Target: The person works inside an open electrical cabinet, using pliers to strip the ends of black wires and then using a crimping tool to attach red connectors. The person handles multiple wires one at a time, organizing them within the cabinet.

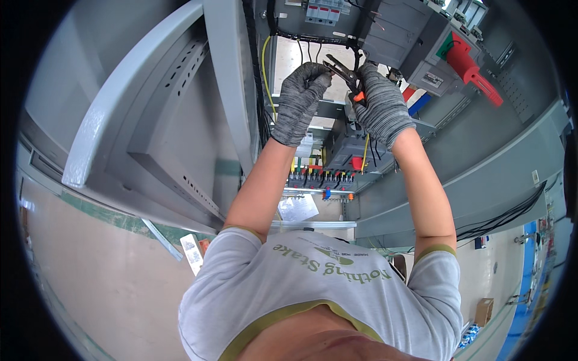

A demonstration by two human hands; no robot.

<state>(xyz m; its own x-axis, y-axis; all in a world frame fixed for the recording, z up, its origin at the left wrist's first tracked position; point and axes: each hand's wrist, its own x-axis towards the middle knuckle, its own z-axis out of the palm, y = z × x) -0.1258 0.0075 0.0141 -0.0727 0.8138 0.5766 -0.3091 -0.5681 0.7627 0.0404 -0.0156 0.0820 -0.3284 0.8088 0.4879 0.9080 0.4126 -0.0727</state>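
Both my hands wear grey knitted gloves and are raised inside an electrical cabinet. My right hand (383, 107) is wrapped round black pliers (343, 72) with an orange part near the grip. Their jaws point up and left, toward my other hand. The fingers of my left hand (301, 101) are pinched together right beside the jaw tip; what they hold is too small to make out. Behind and above the hands, a black wire bundle (313, 37) runs across the cabinet, with thin black wires hanging from it. A yellow-green wire (265, 72) curves down at the left.
A grey breaker housing with a red handle (466, 66) juts out at upper right. Below the hands is a row of coloured terminals (319, 178). The cabinet's open door (180, 120) stands at left. Black cables (506, 213) hang at right, and a cardboard box (483, 312) sits on the floor.
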